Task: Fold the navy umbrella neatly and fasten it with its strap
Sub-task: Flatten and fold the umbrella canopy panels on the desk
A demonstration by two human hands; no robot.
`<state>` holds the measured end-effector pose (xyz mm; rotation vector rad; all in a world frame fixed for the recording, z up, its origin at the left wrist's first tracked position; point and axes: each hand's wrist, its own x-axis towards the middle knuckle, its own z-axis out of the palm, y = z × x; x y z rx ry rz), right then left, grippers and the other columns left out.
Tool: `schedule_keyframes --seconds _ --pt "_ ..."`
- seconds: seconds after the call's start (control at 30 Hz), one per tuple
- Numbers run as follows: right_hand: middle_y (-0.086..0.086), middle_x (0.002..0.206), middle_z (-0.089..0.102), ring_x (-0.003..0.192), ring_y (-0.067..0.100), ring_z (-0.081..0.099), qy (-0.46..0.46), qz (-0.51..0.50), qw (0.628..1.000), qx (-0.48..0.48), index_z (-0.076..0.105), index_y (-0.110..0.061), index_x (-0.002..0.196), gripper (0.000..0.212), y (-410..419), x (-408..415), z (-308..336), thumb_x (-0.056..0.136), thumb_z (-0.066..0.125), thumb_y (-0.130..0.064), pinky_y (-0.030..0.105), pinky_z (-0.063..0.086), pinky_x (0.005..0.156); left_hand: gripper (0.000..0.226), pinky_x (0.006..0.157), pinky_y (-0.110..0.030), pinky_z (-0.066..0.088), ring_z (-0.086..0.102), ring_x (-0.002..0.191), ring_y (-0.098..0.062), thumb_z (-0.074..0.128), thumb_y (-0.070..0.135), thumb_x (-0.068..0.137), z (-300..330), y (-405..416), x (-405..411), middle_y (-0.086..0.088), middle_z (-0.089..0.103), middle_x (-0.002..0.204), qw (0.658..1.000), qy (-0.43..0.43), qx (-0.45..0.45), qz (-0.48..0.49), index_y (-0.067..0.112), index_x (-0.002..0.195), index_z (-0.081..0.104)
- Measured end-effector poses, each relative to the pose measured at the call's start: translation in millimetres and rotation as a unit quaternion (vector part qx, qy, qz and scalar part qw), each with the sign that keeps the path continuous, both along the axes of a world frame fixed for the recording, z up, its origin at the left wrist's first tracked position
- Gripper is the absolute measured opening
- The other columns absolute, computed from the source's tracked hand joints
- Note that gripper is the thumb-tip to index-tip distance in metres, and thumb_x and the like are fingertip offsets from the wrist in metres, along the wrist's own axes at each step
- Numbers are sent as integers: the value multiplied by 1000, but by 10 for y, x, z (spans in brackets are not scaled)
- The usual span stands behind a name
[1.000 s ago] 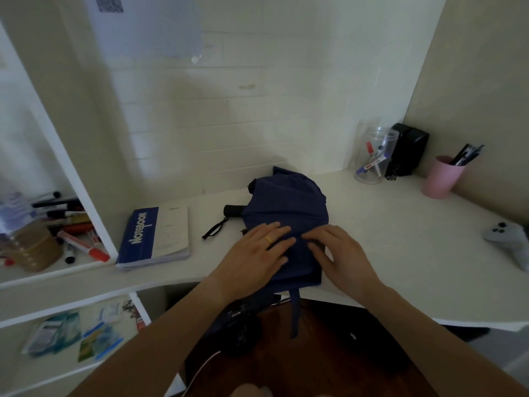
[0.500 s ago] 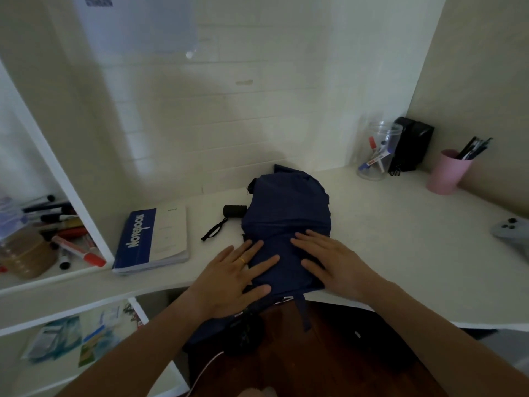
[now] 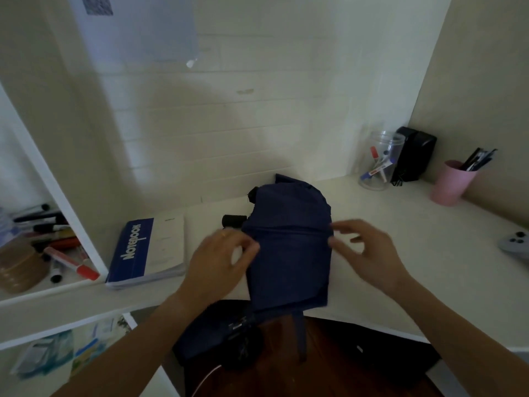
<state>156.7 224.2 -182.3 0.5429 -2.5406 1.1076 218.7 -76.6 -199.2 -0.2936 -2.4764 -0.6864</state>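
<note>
Markers (image 3: 68, 260) and a brown tape roll (image 3: 20, 269) sit on the shelf at far left of the frame. Blue-and-white notebook (image 3: 148, 250) lies flat on the counter (image 3: 429, 267), left of centre. Left hand (image 3: 221, 263) is just right of it, fingers curled, thumb and fingertips closed on the left edge of the navy umbrella (image 3: 289, 247); ring on one finger. Umbrella lies at centre frame on the counter, canopy cloth gathered into a flat bundle, its near end reaching the counter's front edge. Black handle (image 3: 233, 221) pokes out at the bundle's upper left. Strap (image 3: 300, 333) hangs down off the counter edge, loose. Right hand (image 3: 369, 253) is at the bundle's right edge, fingers spread and bent, blurred; fingertips meet the cloth but a firm grip cannot be told. Further right: clear jar (image 3: 378, 164), black box (image 3: 415, 156), pink cup (image 3: 449, 181) with pens.
</note>
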Motion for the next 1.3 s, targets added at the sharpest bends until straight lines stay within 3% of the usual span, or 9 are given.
schedule_keyframes --seconds 0.07,0.17,0.27,0.43,0.57,0.67,0.8,0.93,1.3 --pt "-10 101 71 93 5 65 -38 -87 991 -99 71 -22 110 24 -117 -188 206 89 71 -33 19 49 78 33 82 -33 51 63 89 -13 53 48 99 203 35 -243 6 68 95 990 35 119 69 19 98 69" --pt "0 105 69 96 18 63 -162 -159 954 -193 68 -15 113 34 -263 -567 393 87 72 -36 31 49 82 36 86 -32 54 65 96 -16 64 50 94 476 127 -669 3 68 104 949 -133 259 117 18 110 65" --pt "12 108 72 99 29 67 -281 -148 921 -224 70 -7 101 35 -388 -818 420 81 78 -35 42 54 86 29 88 -38 59 70 98 -26 73 41 91 555 218 -972 -11 74 104 872 -260 404 93 13 95 67" --pt "13 102 70 84 22 67 -356 -115 870 -321 68 1 109 36 -400 -834 390 78 83 -8 26 52 62 18 41 -19 52 64 71 -16 80 9 85 576 267 -1042 -10 69 86 789 -298 530 88 1 91 66" --pt "13 96 71 73 17 65 -357 -91 846 -385 68 0 113 39 -388 -782 349 76 80 4 26 57 66 42 66 -34 61 69 92 -23 92 18 71 568 203 -1053 -11 72 105 766 -347 534 86 2 105 71" --pt "15 103 71 78 19 65 -350 -70 837 -414 68 -2 114 40 -327 -721 368 76 81 2 28 57 76 46 77 -39 63 71 100 -31 93 20 67 623 193 -1001 -14 76 109 766 -340 544 49 2 105 76" --pt "16 106 72 90 22 64 -374 -25 828 -418 69 -4 113 39 -202 -577 386 76 80 2 21 50 57 34 85 -37 61 73 95 -28 83 18 76 732 210 -785 -12 79 103 786 -328 524 -6 5 107 78" --pt "6 113 75 103 21 67 -358 17 880 -313 73 -18 114 38 -119 -348 417 78 80 -9 33 43 85 36 102 -44 52 71 104 -30 79 16 72 684 177 -501 -12 79 108 821 -307 480 -20 3 106 78" --pt "8 101 75 75 14 65 -257 57 951 -162 77 -15 99 26 -99 175 241 74 85 -9 14 51 61 12 69 -8 52 73 84 3 73 19 93 231 247 252 15 79 94 875 -267 400 -53 22 104 77"
